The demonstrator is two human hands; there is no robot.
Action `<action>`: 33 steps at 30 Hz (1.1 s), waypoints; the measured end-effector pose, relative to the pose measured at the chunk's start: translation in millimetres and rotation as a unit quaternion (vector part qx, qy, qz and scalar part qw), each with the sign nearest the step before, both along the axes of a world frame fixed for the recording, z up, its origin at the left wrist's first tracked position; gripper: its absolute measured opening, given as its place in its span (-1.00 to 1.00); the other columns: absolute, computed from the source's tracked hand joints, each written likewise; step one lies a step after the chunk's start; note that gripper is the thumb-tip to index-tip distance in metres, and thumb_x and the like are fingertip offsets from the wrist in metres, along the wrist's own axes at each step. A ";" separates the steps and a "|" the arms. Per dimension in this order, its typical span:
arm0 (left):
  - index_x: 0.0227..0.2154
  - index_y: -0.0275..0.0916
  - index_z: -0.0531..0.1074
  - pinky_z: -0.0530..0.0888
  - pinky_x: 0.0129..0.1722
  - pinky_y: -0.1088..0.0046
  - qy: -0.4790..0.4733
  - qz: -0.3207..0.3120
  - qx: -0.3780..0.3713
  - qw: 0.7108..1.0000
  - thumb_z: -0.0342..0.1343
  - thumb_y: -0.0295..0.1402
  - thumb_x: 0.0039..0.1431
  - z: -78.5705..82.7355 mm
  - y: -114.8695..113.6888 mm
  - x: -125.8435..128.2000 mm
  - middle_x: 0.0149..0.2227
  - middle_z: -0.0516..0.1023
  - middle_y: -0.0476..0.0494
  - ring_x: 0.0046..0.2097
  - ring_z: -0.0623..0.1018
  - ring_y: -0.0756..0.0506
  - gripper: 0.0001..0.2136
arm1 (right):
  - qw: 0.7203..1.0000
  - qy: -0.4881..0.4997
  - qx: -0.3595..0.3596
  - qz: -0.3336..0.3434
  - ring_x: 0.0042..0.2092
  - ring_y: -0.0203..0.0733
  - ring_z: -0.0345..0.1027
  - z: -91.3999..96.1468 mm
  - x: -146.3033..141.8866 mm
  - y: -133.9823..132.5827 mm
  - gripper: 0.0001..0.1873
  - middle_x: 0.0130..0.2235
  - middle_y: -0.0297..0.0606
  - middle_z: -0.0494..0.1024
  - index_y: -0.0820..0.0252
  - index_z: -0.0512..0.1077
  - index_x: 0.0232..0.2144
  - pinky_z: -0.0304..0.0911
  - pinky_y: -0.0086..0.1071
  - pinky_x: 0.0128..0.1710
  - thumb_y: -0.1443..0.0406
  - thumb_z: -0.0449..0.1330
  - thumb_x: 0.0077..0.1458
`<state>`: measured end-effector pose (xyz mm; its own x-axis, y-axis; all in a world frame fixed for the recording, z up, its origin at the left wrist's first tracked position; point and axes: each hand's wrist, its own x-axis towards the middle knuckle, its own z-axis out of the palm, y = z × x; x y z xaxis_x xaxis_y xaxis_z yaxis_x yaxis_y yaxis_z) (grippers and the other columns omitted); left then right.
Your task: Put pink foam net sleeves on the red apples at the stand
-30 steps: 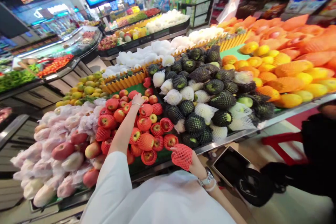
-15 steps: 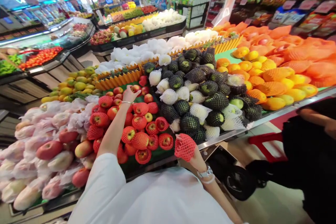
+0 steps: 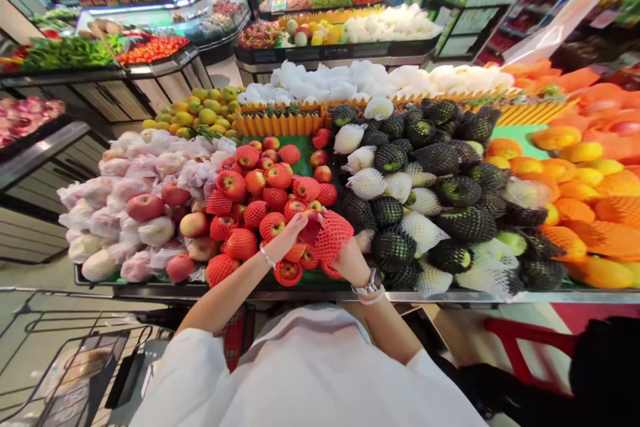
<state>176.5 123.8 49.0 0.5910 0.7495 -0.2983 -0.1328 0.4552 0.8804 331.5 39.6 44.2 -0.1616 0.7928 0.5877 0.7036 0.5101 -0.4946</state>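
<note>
My left hand [image 3: 290, 238] is closed around a dark red apple [image 3: 311, 227] above the front of the apple pile. Close beside it, a red foam net sleeve [image 3: 336, 235] covers the fingers of my right hand [image 3: 353, 265], and its mesh meets the apple's right side. Just how the fingers lie inside the net is hidden. Below and behind both hands are many red apples [image 3: 231, 182], most in red foam nets, a few bare.
Avocados [image 3: 457, 190] in black and white nets lie to the right, with mangoes [image 3: 600, 270] beyond. Paper-wrapped apples [image 3: 120, 190] fill the left. A metal edge [image 3: 425, 295] runs along the stand's front. A wire cart [image 3: 65, 340] stands lower left; a red stool [image 3: 530, 337] is lower right.
My left hand has come back from the far apples toward me, now with an apple in it. My right hand, in the net, has moved up and left to meet it. The view has turned left.
</note>
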 end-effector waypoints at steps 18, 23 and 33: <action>-0.08 -0.25 0.40 0.42 -0.06 0.26 -0.016 0.041 -0.116 0.992 0.21 0.10 -0.06 -15.9 -15.5 -37.1 -0.05 0.51 -0.24 -0.02 0.49 -0.22 -0.41 | 0.984 0.014 -0.174 0.026 -0.13 -0.04 0.50 2.9 -5.8 5.5 -0.77 -0.19 -0.07 0.60 0.28 0.50 -0.14 0.43 -0.18 -0.08 0.36 0.13 0.16; -0.17 -0.25 0.45 0.39 -0.40 0.38 -0.052 0.006 -0.182 0.982 0.07 0.22 -0.01 -3.2 -18.0 -43.2 -0.26 0.55 -0.20 -0.36 0.49 -0.12 -0.40 | 0.996 0.090 -0.024 -0.014 0.05 -0.05 0.41 -8.4 -1.2 -3.6 -0.71 -0.03 -0.13 0.55 0.19 0.49 -0.05 0.33 -0.17 0.11 0.28 0.12 0.20; -0.02 -0.21 0.38 0.42 -0.23 0.36 0.000 0.097 -0.081 0.992 -0.09 0.33 0.01 -9.1 -21.6 -30.2 -0.11 0.54 -0.18 -0.03 0.46 -0.21 -0.27 | 0.997 -0.034 -0.041 0.052 0.28 -0.03 0.10 7.1 -11.3 5.4 -0.42 0.22 -0.08 0.29 0.22 0.08 0.29 0.05 0.02 0.30 0.27 0.03 0.24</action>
<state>146.3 102.2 39.9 0.4405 0.7916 -0.4236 -0.2325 0.5563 0.7978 320.2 45.0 51.3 -0.2825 0.8145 0.5068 0.6832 0.5417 -0.4897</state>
